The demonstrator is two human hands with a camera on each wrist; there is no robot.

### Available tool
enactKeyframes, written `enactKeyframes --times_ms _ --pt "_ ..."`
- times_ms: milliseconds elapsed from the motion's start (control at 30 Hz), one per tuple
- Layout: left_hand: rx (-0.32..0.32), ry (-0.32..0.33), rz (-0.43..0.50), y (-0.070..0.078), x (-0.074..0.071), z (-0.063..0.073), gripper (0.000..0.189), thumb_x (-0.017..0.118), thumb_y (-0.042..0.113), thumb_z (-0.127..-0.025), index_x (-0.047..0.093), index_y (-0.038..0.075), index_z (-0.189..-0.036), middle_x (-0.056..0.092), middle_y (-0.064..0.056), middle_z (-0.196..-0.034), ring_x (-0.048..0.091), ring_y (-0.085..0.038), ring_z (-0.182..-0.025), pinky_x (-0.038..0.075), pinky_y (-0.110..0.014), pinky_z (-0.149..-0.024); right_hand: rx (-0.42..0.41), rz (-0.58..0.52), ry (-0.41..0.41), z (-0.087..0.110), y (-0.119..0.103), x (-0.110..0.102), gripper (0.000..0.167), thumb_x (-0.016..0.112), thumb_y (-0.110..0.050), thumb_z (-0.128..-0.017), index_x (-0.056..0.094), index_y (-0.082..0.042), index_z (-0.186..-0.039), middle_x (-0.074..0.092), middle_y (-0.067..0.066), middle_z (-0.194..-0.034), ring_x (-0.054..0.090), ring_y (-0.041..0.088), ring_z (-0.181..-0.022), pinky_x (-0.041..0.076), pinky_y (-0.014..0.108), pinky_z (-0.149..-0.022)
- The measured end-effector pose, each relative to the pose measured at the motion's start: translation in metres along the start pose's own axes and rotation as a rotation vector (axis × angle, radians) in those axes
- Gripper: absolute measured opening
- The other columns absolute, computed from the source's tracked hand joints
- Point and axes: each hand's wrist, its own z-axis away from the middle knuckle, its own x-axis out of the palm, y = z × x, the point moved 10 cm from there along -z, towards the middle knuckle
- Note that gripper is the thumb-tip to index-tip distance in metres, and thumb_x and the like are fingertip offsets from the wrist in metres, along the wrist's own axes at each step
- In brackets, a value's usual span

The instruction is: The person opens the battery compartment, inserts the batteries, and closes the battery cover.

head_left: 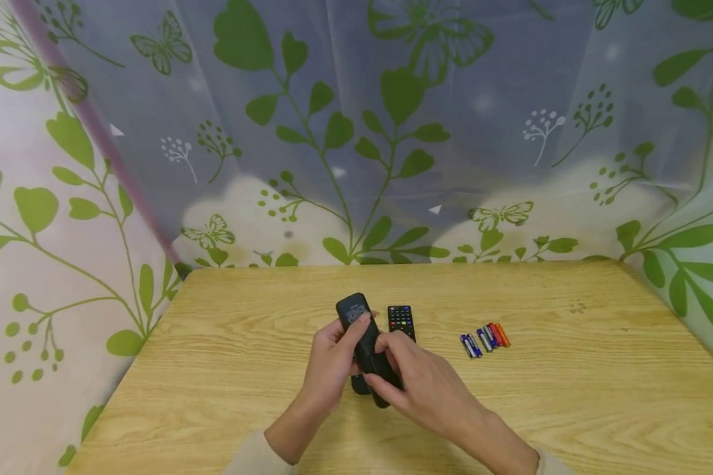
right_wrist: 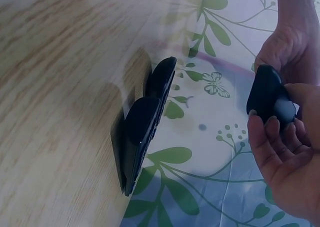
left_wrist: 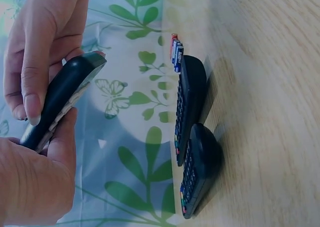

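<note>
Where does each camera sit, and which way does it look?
Head: on the person's head, looking forward and down at the table and held remote; left hand, right hand and sleeve cuffs show.
Left wrist: looks low across the table past the held remote, towards the batteries and leafy cloth; parts of both hands show.
Right wrist: also looks low across the table towards the cloth; parts of both hands show.
Shared: both wrist views show the held remote and two remotes on the table.
</note>
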Motion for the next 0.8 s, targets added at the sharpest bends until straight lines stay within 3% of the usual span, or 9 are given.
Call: enactKeyframes --times_ms 367,600,800 --pt "-0.002 -0.001 0.000 -0.006 -0.003 0.000 0.044 0.055 0.034 -0.098 0.060 -0.003 -0.122 0.065 -0.015 -0.094 0.069 -0.026 -0.082 0.058 -0.037 -0.068 -0.002 -0.014 0.009 0.002 0.002 0.003 0.033 0.074 -0.027 -0.085 0.052 -0.016 -0.105 0.044 -0.009 -0.079 0.038 0.001 -0.058 0.036 0.016 -0.047" --pt "0.009 -0.001 -0.004 -0.007 -0.003 0.001 0.045 0.056 0.034 -0.098 0.059 -0.002 -0.124 0.063 -0.017 -0.103 0.067 -0.027 -0.090 0.057 -0.038 -0.074 0.086 0.021 0.028 0.005 0.008 0.001 0.046 0.075 -0.036 -0.082 0.051 -0.016 -0.117 0.049 -0.013 -0.077 0.041 -0.003 -0.055 0.038 0.016 -0.046" --pt "0.025 0.054 -0.085 -0.004 -0.010 0.002 0.043 0.057 0.037 -0.097 0.061 0.002 -0.123 0.063 -0.015 -0.096 0.066 -0.020 -0.077 0.056 -0.028 -0.061 0.146 0.059 0.069 0.007 0.011 -0.004 0.046 0.074 -0.040 -0.081 0.054 -0.016 -0.115 0.048 -0.010 -0.074 0.037 -0.002 -0.052 0.033 0.017 -0.041"
